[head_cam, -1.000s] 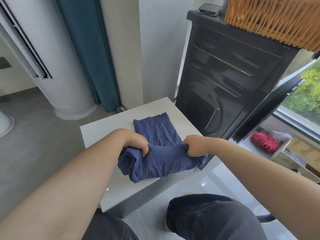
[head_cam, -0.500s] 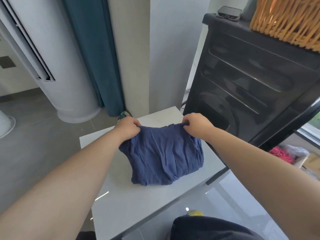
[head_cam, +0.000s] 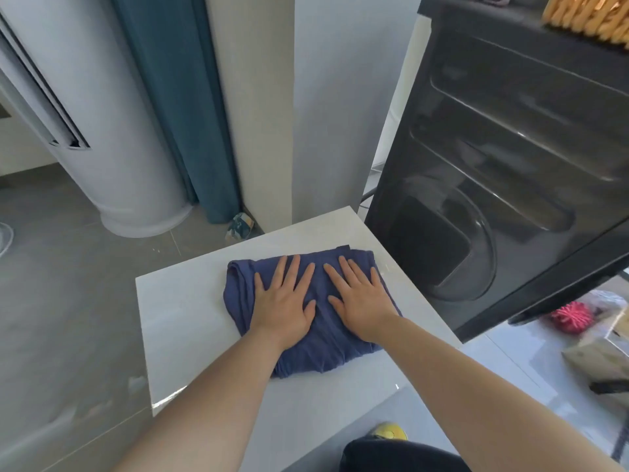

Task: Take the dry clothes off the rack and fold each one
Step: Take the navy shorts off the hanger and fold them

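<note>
Left hand [head_cam: 284, 303] and right hand [head_cam: 361, 301] lie flat, fingers spread, gripping nothing, pressing side by side on the folded navy-blue fabric garment [head_cam: 238, 294], directly beneath both palms near the white bench's [head_cam: 183, 321] far right edge.

Floor [head_cam: 51, 301]: grey tile, matt, with pale scuffs at lower left. A white square table [head_cam: 177, 318] with a glossy top stands on it. Behind the table are a white pillar [head_cam: 326, 97] and a teal curtain [head_cam: 177, 97] hanging to floor level. Left: white cylindrical standing unit [head_cam: 112, 131] with a vertical vent. Right: dark machine [head_cam: 510, 165] with a round door, and a wicker basket [head_cam: 592, 15] on top. Lighting: bright daylight at right.
</note>
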Tool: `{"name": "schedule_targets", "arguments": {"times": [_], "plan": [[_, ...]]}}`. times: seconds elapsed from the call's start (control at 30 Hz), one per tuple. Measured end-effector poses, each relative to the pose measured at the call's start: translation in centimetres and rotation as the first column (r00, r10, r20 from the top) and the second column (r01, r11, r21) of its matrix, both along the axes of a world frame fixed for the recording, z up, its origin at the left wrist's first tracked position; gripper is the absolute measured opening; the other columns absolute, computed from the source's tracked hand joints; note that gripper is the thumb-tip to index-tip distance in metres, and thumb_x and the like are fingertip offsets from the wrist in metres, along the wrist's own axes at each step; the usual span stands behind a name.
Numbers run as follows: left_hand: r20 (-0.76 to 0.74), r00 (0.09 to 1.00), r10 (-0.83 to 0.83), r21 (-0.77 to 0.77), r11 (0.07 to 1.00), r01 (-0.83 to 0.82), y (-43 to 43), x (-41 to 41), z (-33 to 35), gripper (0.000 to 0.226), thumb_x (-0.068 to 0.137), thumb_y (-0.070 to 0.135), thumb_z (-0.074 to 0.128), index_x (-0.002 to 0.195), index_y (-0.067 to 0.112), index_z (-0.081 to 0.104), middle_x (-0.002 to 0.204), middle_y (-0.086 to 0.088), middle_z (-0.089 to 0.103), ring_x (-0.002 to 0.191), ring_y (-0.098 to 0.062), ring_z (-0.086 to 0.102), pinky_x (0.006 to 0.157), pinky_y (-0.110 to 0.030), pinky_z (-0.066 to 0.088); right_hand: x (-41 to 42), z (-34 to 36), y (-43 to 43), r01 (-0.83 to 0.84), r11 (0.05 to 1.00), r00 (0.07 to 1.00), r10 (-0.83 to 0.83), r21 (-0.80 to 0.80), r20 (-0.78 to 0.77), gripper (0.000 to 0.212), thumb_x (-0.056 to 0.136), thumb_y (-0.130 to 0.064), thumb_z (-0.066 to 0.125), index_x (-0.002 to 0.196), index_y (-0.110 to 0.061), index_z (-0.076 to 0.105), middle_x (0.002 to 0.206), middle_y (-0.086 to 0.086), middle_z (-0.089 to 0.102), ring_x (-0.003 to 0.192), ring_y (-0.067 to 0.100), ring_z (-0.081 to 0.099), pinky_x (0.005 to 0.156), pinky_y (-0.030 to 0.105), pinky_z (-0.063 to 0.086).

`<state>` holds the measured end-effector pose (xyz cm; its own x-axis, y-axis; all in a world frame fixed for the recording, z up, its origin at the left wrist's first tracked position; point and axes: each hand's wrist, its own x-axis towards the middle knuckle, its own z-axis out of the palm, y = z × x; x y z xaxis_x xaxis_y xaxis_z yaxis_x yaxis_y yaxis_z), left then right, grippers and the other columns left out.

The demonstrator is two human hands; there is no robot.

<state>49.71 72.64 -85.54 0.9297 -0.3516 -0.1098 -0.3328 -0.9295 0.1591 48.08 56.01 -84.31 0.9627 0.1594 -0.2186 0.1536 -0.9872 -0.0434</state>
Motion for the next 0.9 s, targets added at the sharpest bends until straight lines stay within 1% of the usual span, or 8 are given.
{"name": "schedule_targets", "arguments": {"times": [0.23, 0.37, 0.43, 0.5, 0.6, 0.7, 0.8, 0.9], "plan": [[0.072, 0.995, 0.065, -0.008, 0.998, -0.064, -0.6, 0.3, -1.2, 0.067, 0.096, 0.047, 0.028, 0.151, 0.028, -0.005, 0.159, 0.001, -0.009, 0.146, -0.021, -0.008, 0.115, -0.057, 0.008, 0.8, -0.8, -0.1, 0.031, 1.0, 0.997, -0.031, -0.003, 0.071, 0.058, 0.101, -0.043, 0.022, 0.152, -0.029, -0.002, 0.16, 0.003, -0.006, 0.147, 0.022, -0.005, 0.117, 0.044, -0.006], [0.065, 0.979, 0.194, -0.046, 0.98, -0.191, -1.2, 0.0, -1.5, 0.065, 0.096, 0.048, 0.025, 0.151, 0.028, -0.004, 0.16, 0.001, -0.007, 0.146, -0.02, -0.007, 0.114, -0.057, 0.006, -1.7, 0.3, 0.4, 0.346, 0.907, 0.888, -0.399, 0.242, 0.227, 0.048, 0.096, -0.036, 0.045, 0.139, -0.017, 0.037, 0.147, 0.009, 0.031, 0.134, 0.026, 0.03, 0.112, 0.037, 0.027], [0.057, 0.959, 0.277, -0.084, 0.959, -0.272, -1.9, -0.3, -1.4, 0.064, 0.097, 0.047, 0.024, 0.151, 0.027, -0.003, 0.16, -0.001, -0.005, 0.146, -0.021, -0.005, 0.113, -0.057, 0.003, -3.4, 0.8, -0.2, 0.474, 0.719, 0.742, -0.637, 0.508, 0.209, 0.037, 0.091, -0.028, 0.055, 0.124, -0.013, 0.049, 0.125, 0.004, 0.045, 0.112, 0.021, 0.045, 0.093, 0.031, 0.042], [0.057, 0.944, 0.325, -0.094, 0.943, -0.319, -2.5, -0.7, -1.3, 0.063, 0.097, 0.046, 0.023, 0.151, 0.026, -0.003, 0.16, -0.002, -0.005, 0.146, -0.023, -0.005, 0.113, -0.058, 0.002, -4.5, 1.3, -0.9, 0.593, 0.42, 0.591, -0.807, 0.687, -0.017, 0.031, 0.088, -0.023, 0.059, 0.114, -0.01, 0.052, 0.108, 0.002, 0.048, 0.089, 0.017, 0.052, 0.074, 0.027, 0.046], [0.059, 0.932, 0.356, -0.098, 0.932, -0.35, -2.9, -1.0, -1.3, 0.063, 0.098, 0.045, 0.023, 0.151, 0.026, -0.004, 0.16, -0.003, -0.004, 0.146, -0.024, -0.006, 0.113, -0.058, 0.002, -4.6, 2.1, -1.2, 0.699, 0.002, 0.412, -0.818, 0.715, -0.401, 0.017, 0.087, -0.018, 0.055, 0.095, -0.006, 0.046, 0.078, 0.003, 0.048, 0.061, 0.014, 0.048, 0.053, 0.023, 0.039], [0.059, 0.925, 0.374, -0.111, 0.924, -0.366, -3.1, -1.1, -1.3, 0.063, 0.098, 0.043, 0.025, 0.152, 0.025, -0.002, 0.16, -0.003, -0.003, 0.146, -0.025, -0.005, 0.113, -0.058, 0.003, -3.6, 3.6, -0.8, 0.735, -0.331, 0.278, -0.649, 0.592, -0.708, 0.02, 0.086, -0.024, 0.056, 0.081, -0.005, 0.05, 0.071, 0.008, 0.053, 0.064, 0.023, 0.056, 0.056, 0.027, 0.047], [0.055, 0.921, 0.386, -0.125, 0.918, -0.377, -3.0, -1.0, -1.3, 0.061, 0.099, 0.04, 0.025, 0.152, 0.025, -0.002, 0.16, -0.002, -0.002, 0.146, -0.024, -0.005, 0.113, -0.058, 0.004, -3.4, 4.2, 0.1, 0.754, -0.414, 0.269, -0.513, 0.509, -0.815, 0.032, 0.087, -0.033, 0.064, 0.096, -0.005, 0.052, 0.086, 0.01, 0.061, 0.072, 0.024, 0.062, 0.052, 0.028, 0.051], [0.053, 0.916, 0.397, -0.133, 0.912, -0.388, -2.9, -1.1, -1.2, 0.059, 0.099, 0.036, 0.023, 0.151, 0.025, -0.002, 0.16, -0.002, -0.003, 0.146, -0.023, -0.006, 0.114, -0.056, 0.004, -4.2, 3.4, 0.8, 0.723, -0.451, 0.336, -0.433, 0.523, -0.837, 0.034, 0.085, -0.031, 0.07, 0.097, -0.004, 0.052, 0.087, 0.01, 0.062, 0.077, 0.027, 0.064, 0.064, 0.034, 0.056]]}}
